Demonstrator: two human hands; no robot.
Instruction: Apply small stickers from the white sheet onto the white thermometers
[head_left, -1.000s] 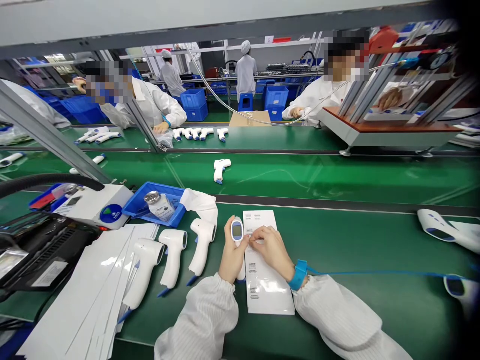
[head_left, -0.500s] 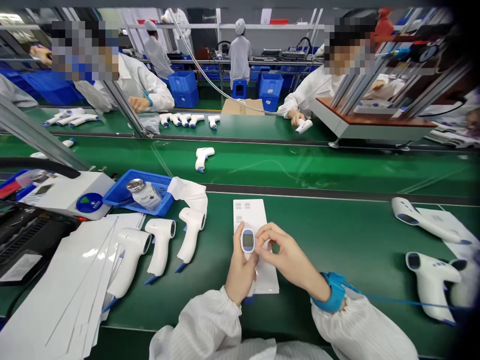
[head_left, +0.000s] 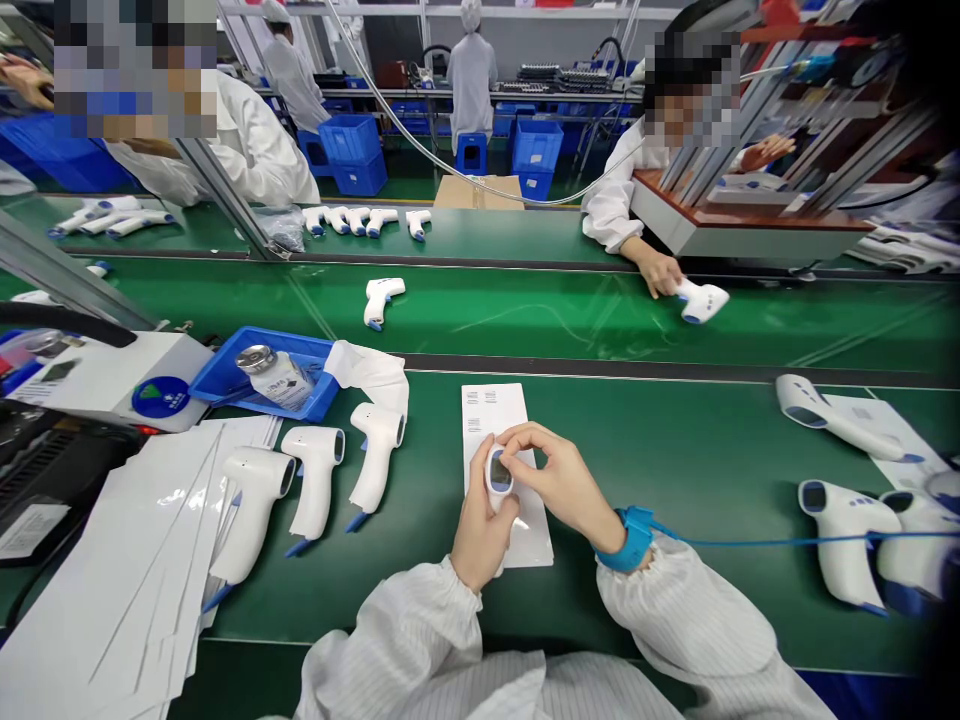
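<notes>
My left hand (head_left: 480, 535) is closed around a white infrared thermometer (head_left: 496, 486), its small grey display facing me. At the top edge of that display, my right hand (head_left: 561, 482) has thumb and forefinger pinched together. Whatever those fingertips hold, if anything, is too small to make out. Beneath both hands lies a white sticker sheet (head_left: 534, 540) with small printed labels near its far end. A blue band (head_left: 628, 540) with a blue cord circles my right wrist. The thermometer's handle is mostly hidden by my left hand.
Left of me lie several thermometers (head_left: 313, 480), white sheets (head_left: 142, 540) and a blue tray (head_left: 322, 400) holding a jar (head_left: 256, 360). More thermometers (head_left: 847, 530) lie at right. Beyond the green conveyor (head_left: 480, 310), a co-worker's hand (head_left: 656, 272) holds another thermometer (head_left: 703, 301).
My right fingertips have moved from the thermometer's right side up onto its display's top edge. Across the bench, the right co-worker's hand has carried a thermometer over the conveyor. The view has shifted slightly.
</notes>
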